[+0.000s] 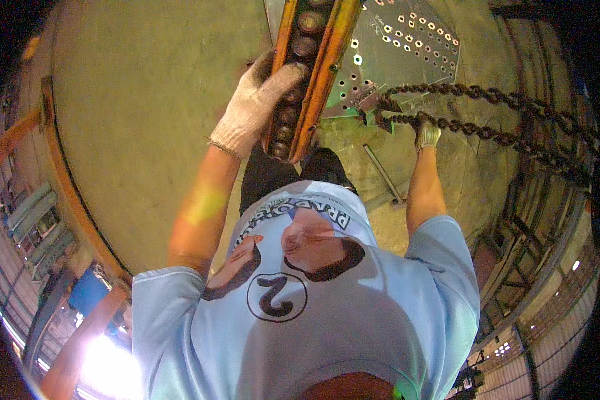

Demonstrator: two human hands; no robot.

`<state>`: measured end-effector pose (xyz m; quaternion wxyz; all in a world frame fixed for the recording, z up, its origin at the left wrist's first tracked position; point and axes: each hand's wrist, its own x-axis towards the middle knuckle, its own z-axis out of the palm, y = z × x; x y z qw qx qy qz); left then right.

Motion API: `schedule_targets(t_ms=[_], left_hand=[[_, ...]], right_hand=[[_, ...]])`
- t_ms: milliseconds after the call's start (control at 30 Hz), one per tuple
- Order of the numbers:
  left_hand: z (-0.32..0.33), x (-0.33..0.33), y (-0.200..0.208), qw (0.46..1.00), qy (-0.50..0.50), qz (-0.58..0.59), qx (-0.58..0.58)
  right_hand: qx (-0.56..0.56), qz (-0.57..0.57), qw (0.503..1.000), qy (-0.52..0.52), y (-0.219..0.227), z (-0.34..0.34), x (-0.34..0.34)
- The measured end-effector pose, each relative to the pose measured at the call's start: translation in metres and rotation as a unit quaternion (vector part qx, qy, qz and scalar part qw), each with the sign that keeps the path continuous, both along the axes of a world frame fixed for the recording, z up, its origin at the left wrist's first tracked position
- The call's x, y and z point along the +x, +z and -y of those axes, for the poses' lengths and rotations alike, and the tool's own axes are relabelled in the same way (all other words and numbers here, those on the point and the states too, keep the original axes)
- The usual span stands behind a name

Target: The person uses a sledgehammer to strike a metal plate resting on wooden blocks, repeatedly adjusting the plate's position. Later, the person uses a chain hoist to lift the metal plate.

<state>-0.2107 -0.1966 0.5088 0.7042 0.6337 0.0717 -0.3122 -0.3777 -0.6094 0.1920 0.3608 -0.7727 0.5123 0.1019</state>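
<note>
My left hand (pixel 248 110), in a pale knit glove, is wrapped around a long orange pendant control (pixel 325 80) with a column of round dark buttons. The thumb lies across the buttons; the other fingers pass behind the casing. Farther right, my gloved right hand (pixel 428 135) is closed on a heavy dark chain (pixel 477 129), its fingers partly hidden. That chain and a second chain (pixel 473 89) above it lead to a dark clamp or hook (pixel 383 119) at the near edge of a steel plate (pixel 410 63) pierced with many round holes.
A thin metal bar (pixel 382 172) lies on the floor (pixel 147 100) near my feet. An orange rail (pixel 73 180) curves along the left, with stacked steel pieces (pixel 37 217) and a blue object (pixel 89 291) beyond it. Dark metal framework (pixel 513 260) stands at the right.
</note>
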Motion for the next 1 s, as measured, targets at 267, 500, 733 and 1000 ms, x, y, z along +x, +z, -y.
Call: schedule_targets(t_ms=[267, 500, 733, 1000], left_hand=[[0.007, -0.006, 0.015, 0.999, -0.024, -0.020, 0.004], [0.009, -0.035, 0.007, 1.000, -0.002, -0.020, -0.010], [0.017, -0.040, 0.016, 0.997, -0.017, -0.067, -0.019], [0.006, -0.035, 0.034, 0.993, -0.063, -0.037, -0.088]], right_hand=[[0.030, 0.091, 0.995, -0.031, -0.026, 0.000, -0.048], [0.182, 0.263, 0.930, -0.182, 0.060, -0.047, -0.036], [0.242, 0.360, 0.868, -0.243, 0.078, -0.064, -0.059], [-0.022, -0.157, 0.978, 0.138, 0.007, 0.013, -0.096]])
